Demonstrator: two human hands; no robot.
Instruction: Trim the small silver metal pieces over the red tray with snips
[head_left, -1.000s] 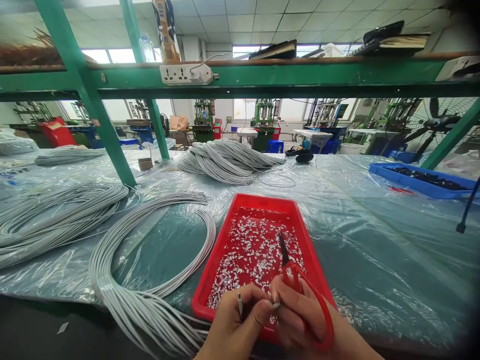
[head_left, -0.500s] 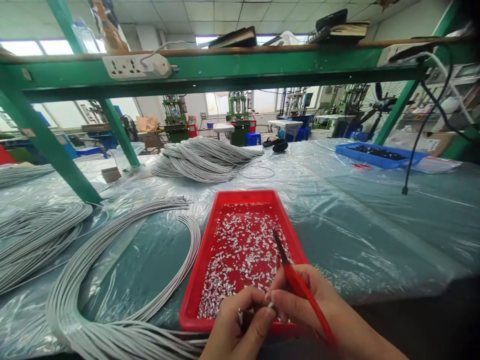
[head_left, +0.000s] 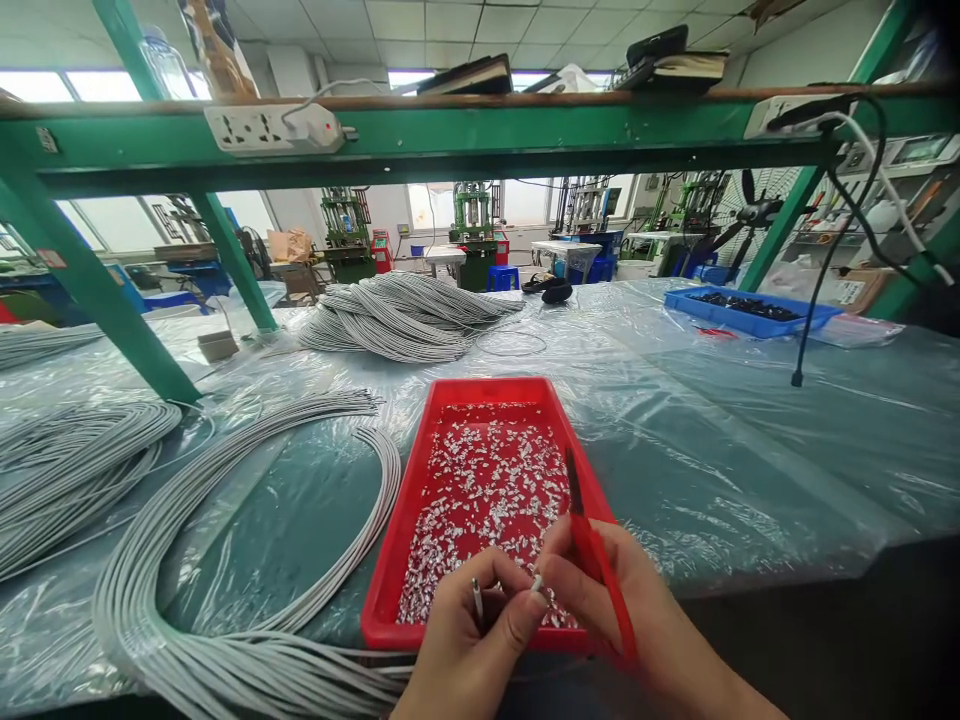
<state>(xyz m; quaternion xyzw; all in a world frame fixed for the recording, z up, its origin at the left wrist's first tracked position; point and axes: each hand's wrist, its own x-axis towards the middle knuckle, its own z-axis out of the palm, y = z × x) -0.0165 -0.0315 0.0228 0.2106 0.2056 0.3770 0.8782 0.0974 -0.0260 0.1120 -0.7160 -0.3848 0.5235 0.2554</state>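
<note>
Low over the near end of a red tray, my two hands meet. My left hand pinches the white tip of a grey cable between thumb and forefinger; another cable end with a bare metallic tip pokes out between its fingers. Thumb and forefinger of my right hand touch the same white tip. Red-handled scissors rest in my right hand, dark blades pointing away over the tray. Small silvery scraps lie scattered across the tray floor.
A looped bundle of grey cables lies left of the tray, with another coil beyond it. A large cable pile sits behind. At back right are a blue tray of dark parts and a hanging black cord. A green shelf frame spans overhead.
The scissors have turned more upright, their blades shifting to the right. Both hands have risen slightly, still pinching at the cable tip.
</note>
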